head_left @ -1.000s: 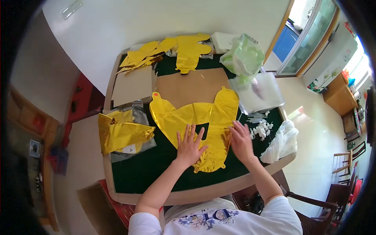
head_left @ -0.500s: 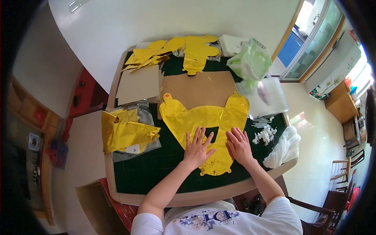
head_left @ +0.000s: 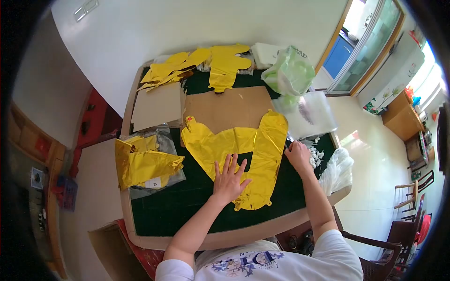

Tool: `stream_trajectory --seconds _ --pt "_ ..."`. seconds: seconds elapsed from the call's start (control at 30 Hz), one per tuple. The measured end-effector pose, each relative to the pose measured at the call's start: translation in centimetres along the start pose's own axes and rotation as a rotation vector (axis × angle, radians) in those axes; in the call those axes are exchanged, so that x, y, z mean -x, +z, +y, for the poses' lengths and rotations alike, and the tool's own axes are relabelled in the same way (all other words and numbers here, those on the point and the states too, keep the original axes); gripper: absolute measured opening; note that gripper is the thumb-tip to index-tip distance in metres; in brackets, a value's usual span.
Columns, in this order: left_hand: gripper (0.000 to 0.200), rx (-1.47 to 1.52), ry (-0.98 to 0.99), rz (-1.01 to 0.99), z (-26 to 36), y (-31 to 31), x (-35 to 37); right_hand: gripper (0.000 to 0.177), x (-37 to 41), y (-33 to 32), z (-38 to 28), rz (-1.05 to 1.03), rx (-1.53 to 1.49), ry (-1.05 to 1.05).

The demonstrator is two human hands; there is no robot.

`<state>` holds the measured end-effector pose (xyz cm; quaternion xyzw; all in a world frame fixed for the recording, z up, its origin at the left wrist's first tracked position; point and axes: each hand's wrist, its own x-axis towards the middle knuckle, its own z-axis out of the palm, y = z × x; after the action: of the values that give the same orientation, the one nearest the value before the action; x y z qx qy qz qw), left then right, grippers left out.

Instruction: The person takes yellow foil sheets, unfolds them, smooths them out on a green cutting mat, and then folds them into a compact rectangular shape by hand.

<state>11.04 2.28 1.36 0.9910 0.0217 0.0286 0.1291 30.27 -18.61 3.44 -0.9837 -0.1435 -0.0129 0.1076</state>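
Note:
A flat gold foil balloon (head_left: 220, 146) with a dark opening in its middle lies on the green tabletop. Spread out flat, my left hand (head_left: 228, 180) rests on the balloon's lower left part, left of that opening. Just past the balloon's right edge, my right hand (head_left: 298, 157) has its fingers closed together. A small pale tip shows by its fingertips, too small to name. White ribbon-like pieces (head_left: 316, 158) lie beside this hand, and thin clear straws (head_left: 308, 141) are partly hidden behind it.
Folded gold foil in a clear bag (head_left: 150, 164) is at left. Cardboard sheets (head_left: 157, 107), a brown cardboard piece (head_left: 229, 105) and more gold foil balloons (head_left: 225, 65) lie farther back. At right are a green-white plastic bag (head_left: 290, 70), clear sleeves (head_left: 311, 112) and a white plastic bundle (head_left: 337, 171).
My right hand has left the balloon, moved right and up beside the straws, and closed its fingers. My left hand stays spread on the balloon. The whole view has shifted slightly.

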Motion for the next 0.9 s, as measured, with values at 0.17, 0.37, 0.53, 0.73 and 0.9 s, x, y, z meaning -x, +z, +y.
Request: stream_trajectory --seconds 0.17,0.37,0.53,0.73,0.9 --pt "0.066 0.001 -0.002 -0.003 0.1 0.0 0.0 0.012 -0.9 -2.4 2.6 0.113 0.150 -0.074" --pt "0.065 -0.019 -0.002 -0.010 0.0 -0.1 0.1 0.012 -2.5 -5.2 6.4 0.122 0.255 -0.177" --pt "0.066 -0.012 0.001 -0.003 0.4 0.4 0.4 0.014 -4.8 -5.4 1.9 0.227 0.069 -0.245" --pt "0.067 -0.022 -0.001 -0.054 0.4 0.0 0.3 0.010 -10.6 -1.1 -9.6 0.277 -0.146 -0.606" --pt "0.066 0.055 0.002 0.054 0.3 -0.1 0.6 0.016 -16.9 4.6 -18.3 0.276 -0.110 -0.659"
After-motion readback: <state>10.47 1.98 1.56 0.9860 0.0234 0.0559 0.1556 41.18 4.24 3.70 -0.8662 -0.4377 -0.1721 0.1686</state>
